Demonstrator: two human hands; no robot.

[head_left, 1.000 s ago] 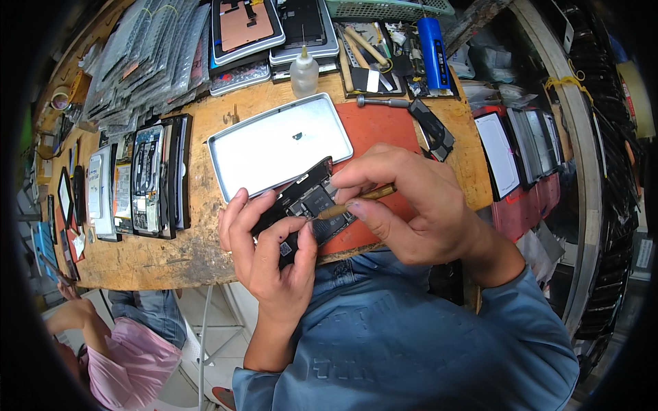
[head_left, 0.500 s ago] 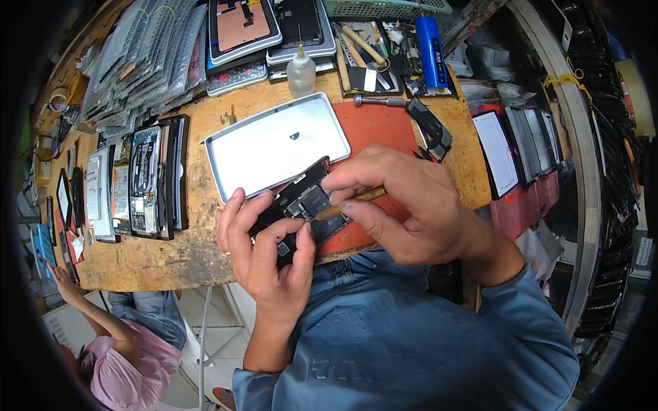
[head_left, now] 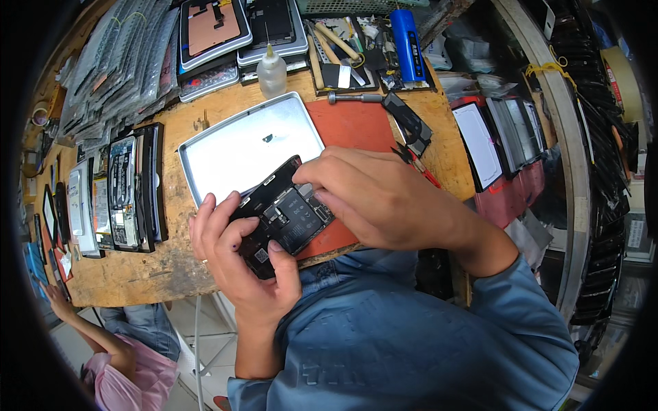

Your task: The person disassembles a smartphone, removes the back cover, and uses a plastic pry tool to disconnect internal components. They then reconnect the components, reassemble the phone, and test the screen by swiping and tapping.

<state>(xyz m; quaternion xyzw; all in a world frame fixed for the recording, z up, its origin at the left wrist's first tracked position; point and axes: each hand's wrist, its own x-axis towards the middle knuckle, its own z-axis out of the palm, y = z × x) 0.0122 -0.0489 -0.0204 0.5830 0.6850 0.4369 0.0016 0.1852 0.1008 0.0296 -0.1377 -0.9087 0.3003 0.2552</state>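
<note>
An opened smartphone (head_left: 291, 222), its black battery and inner parts bare, is tilted over the bench's front edge. My left hand (head_left: 240, 267) grips its lower left side, with the thumb across the near end and the fingers behind the far edge. My right hand (head_left: 370, 198) is closed at the phone's upper right end, fingertips bent down against the inner parts. Whatever those fingers pinch is hidden under the hand. Behind the phone lies a white metal tray (head_left: 226, 164) with a small dark piece (head_left: 268, 138) on it.
A red mat (head_left: 363, 123) carries a grey screwdriver (head_left: 356, 98). Red-handled pliers (head_left: 425, 171) lie to the right. A needle-tipped bottle (head_left: 272, 72), a blue cylinder (head_left: 409, 48) and bubble-wrap sleeves (head_left: 110, 75) stand behind. Opened phones (head_left: 123, 192) stand left; a co-worker's pink sleeve (head_left: 137, 370) shows lower left.
The wooden-handled tool in my right hand is no longer visible. That hand has turned over to the phone's upper right end. My left fingers have drawn back from the phone's middle.
</note>
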